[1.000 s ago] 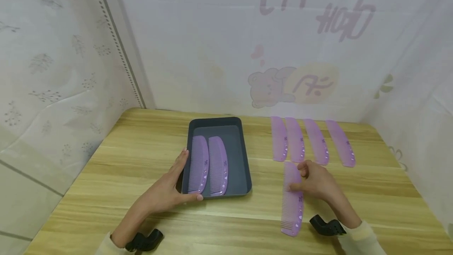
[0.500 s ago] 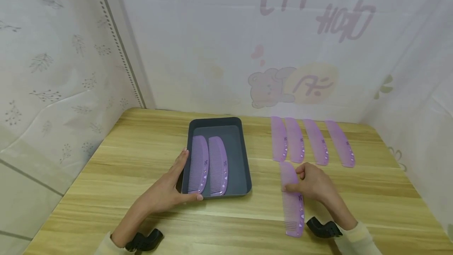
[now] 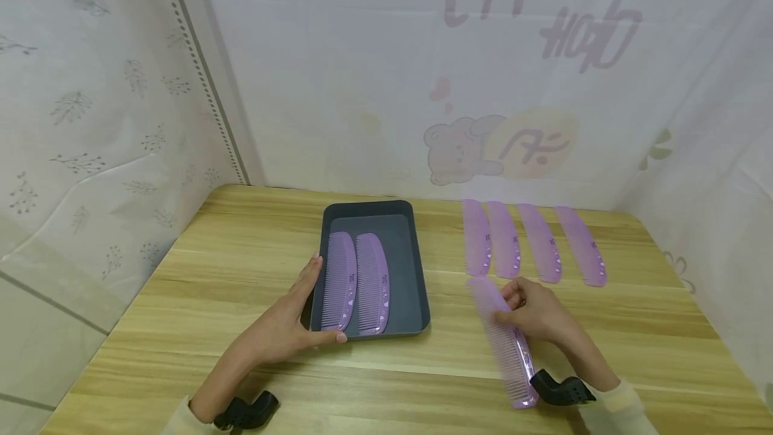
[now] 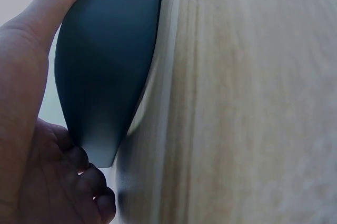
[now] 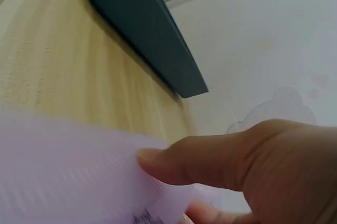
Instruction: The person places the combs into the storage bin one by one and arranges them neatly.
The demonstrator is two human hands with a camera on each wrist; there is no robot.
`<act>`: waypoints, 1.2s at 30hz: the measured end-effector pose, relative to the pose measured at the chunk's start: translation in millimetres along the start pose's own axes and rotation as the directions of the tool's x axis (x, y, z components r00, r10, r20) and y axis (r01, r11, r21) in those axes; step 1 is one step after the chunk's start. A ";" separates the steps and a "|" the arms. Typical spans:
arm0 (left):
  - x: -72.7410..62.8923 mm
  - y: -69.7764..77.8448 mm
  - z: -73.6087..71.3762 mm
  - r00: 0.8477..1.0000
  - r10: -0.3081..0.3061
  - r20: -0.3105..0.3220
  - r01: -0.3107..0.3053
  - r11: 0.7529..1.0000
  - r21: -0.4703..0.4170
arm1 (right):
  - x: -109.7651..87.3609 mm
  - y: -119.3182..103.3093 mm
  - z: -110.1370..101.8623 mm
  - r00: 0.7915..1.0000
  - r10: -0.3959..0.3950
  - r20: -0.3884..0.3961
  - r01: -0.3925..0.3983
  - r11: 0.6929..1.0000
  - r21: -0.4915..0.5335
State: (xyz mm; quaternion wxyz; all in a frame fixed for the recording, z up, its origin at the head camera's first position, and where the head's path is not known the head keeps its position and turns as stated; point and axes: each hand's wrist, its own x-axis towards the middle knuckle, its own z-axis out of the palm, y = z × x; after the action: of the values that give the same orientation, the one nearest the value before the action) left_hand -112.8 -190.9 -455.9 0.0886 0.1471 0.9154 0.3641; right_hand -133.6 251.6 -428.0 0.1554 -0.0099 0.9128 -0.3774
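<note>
A purple comb is pinched between the thumb and fingers of my right hand, right of the tray; it tilts, its far end leaning left. The right wrist view shows the thumb pressed on the blurred comb. My left hand holds the near left corner of a dark grey tray, thumb along the front wall and fingers at the left side. Two purple combs lie side by side inside it, toward the left. In the left wrist view, the tray wall stands between thumb and fingers.
Several more purple combs lie in a row at the back right of the wooden table. Behind the table hangs a printed cloth. Black wrist mounts sit on both forearms.
The comb in my right hand has turned, its far end swinging left and its near end right, and tilted. My left hand, the tray and the other combs have stayed in place.
</note>
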 end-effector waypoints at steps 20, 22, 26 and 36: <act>-0.5 0.1 -0.1 1.000 0.005 -0.002 -0.005 1.000 -0.004 | 2.8 -0.4 -18.8 0.981 -0.182 0.064 0.149 0.927 0.344; -0.4 0.2 -0.2 1.000 0.002 -0.002 -0.002 1.000 -0.004 | 3.5 0.0 -19.7 0.982 -0.184 0.051 0.152 0.916 0.371; -0.2 0.7 -0.4 1.000 -0.001 0.001 0.001 1.000 -0.005 | 4.6 1.2 -19.8 0.982 -0.190 0.024 0.164 0.899 0.405; -0.6 1.5 -1.1 1.000 0.000 0.002 0.000 1.000 -0.006 | 4.4 0.5 -18.7 0.966 -0.256 -0.031 0.239 0.843 0.482</act>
State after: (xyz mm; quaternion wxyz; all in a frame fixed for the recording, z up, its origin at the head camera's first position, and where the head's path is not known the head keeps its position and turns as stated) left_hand -112.2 -190.8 -454.1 0.0900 0.1472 0.9141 0.3670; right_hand -143.1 264.2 -417.1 0.1188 -0.0952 0.7783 -0.6092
